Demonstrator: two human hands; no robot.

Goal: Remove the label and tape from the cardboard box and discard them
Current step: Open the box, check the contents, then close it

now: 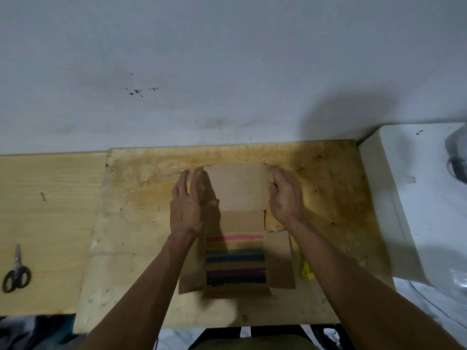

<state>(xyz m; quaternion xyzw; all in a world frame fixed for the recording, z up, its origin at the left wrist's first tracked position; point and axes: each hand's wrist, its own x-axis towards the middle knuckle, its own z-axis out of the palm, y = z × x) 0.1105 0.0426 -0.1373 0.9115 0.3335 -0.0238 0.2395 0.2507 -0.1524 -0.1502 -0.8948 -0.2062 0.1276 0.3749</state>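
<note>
both hands work a cardboard box (237, 238) lying flattened at the centre of a plywood table (141, 223). left hand (188, 205) rests flat and unclenched against the far flap's (237, 185) left edge at 10 o'clock; right hand (286, 195) curls its fingers on that flap's right edge at 2 o'clock, whether pinching it cannot be told. coloured strips (235, 260) cross the near panel at 6 o'clock. doing this well likely means pinning the board flat and peeling low and slow. scissors (16, 272) lie well apart at 8 o'clock.
</note>
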